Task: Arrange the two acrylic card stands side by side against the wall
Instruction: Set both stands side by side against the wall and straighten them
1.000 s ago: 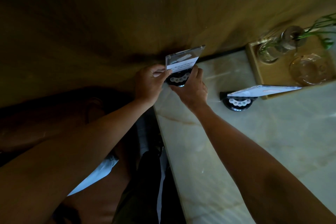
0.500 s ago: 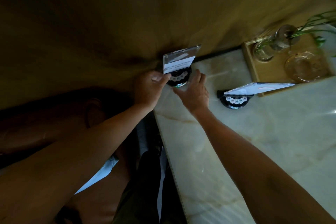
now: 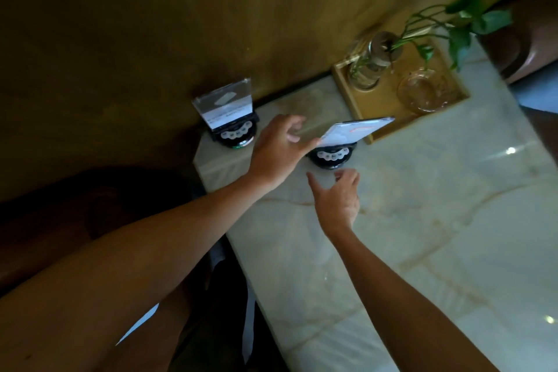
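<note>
One acrylic card stand [image 3: 225,109] on a round black base stands at the table's far left corner, against the wall, with nobody touching it. The second acrylic card stand [image 3: 347,133] sits further right, away from the wall, its clear panel leaning right over its black base [image 3: 332,157]. My left hand [image 3: 277,148] is spread open just left of that second stand, fingertips at the panel's lower corner. My right hand [image 3: 338,196] hovers open on the near side of its base, holding nothing.
A wooden tray [image 3: 383,112] against the wall holds a glass vase with a green plant [image 3: 371,63] and a glass bowl [image 3: 425,90]; the second stand's panel tip reaches its front edge. The marble table [image 3: 422,235] extends right and toward me.
Both hands let go of the first stand at the wall corner and moved right to the second stand. The view shifted, so everything sits further right in frame.
</note>
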